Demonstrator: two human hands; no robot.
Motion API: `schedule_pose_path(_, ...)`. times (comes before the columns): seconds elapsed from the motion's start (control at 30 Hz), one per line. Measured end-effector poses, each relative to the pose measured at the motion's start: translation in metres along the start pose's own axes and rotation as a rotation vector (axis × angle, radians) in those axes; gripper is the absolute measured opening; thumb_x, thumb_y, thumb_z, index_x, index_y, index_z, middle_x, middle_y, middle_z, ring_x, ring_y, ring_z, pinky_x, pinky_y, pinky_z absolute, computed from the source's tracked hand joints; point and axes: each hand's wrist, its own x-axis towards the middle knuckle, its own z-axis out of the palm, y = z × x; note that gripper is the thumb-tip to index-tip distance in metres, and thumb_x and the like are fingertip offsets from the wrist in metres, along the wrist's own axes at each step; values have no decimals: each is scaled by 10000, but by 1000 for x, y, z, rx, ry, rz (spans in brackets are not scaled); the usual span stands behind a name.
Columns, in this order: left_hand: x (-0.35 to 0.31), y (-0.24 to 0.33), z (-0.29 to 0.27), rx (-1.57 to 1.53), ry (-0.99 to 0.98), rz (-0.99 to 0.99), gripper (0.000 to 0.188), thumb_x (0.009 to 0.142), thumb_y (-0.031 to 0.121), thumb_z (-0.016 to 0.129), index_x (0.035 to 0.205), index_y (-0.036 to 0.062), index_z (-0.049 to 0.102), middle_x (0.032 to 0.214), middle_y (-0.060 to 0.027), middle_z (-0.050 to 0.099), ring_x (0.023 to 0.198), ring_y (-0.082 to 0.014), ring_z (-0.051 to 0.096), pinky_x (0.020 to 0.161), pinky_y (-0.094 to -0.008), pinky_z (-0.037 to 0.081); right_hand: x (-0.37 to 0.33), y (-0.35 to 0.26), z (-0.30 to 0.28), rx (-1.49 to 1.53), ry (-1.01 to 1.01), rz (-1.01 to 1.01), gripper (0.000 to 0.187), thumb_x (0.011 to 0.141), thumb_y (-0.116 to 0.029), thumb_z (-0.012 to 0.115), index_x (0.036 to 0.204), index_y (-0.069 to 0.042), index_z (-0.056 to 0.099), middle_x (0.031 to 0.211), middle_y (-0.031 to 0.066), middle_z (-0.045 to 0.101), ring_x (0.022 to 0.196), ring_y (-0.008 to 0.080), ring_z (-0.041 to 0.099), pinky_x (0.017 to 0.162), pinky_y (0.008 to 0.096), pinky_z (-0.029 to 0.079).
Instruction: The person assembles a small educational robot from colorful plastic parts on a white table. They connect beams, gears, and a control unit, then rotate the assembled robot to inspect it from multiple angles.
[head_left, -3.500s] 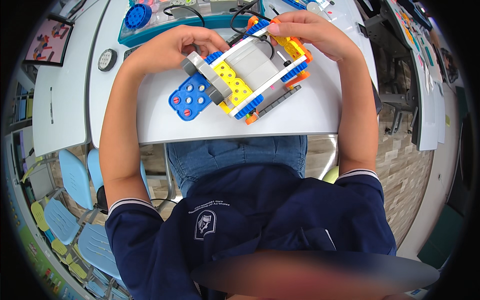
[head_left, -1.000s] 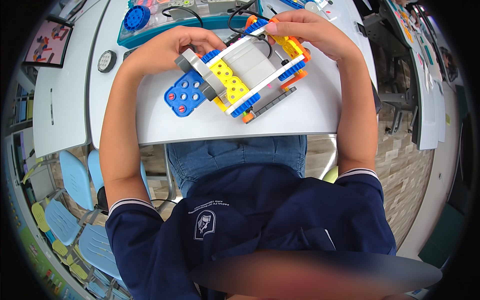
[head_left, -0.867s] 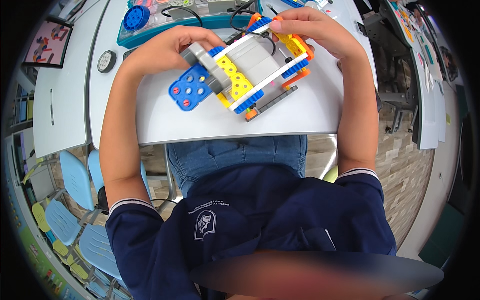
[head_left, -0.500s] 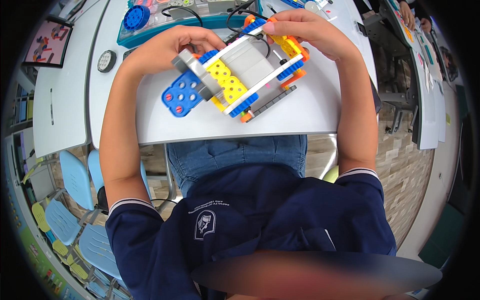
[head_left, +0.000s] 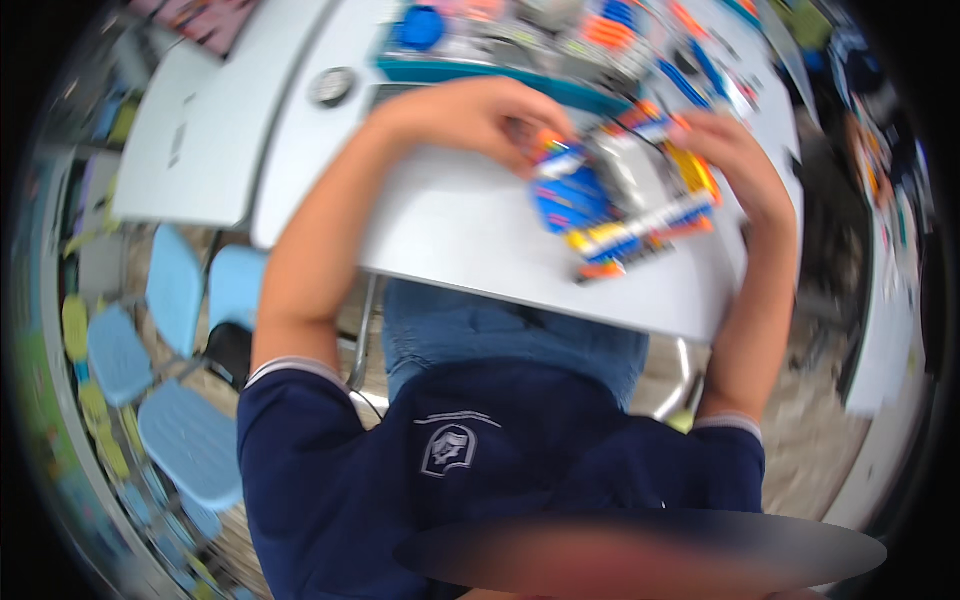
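Note:
The picture is blurred by motion. A brick-built model (head_left: 620, 205) of blue, yellow, orange and grey parts rests on the white table (head_left: 450, 225), with a blue perforated plate on its left side. My left hand (head_left: 480, 120) grips the model's upper left end. Its right side is held by my right hand (head_left: 735, 165), fingers curled over the top. Both forearms reach up from my dark blue shirt.
A teal sorting tray (head_left: 560, 40) with several loose coloured parts stands at the table's far edge. A round grey disc (head_left: 330, 87) lies at the far left. Light blue chairs (head_left: 190, 350) stand on the floor to my left.
The view has swung, so the table and model now sit further right in the picture and look blurred. Both hands still hold the model, which appears turned more upright.

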Motion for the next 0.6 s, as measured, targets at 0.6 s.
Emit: schedule_pose_path(0.6,2,7,2,-140,-56,-5,471,769,-17,712,1224,74,631,1068,-23,708,773,-71,563,698,-240,447,4,-7,11,129,-122,88,352,885,-388,653,873,-38,685,785,-1,636,756,75,538,747,236,390)
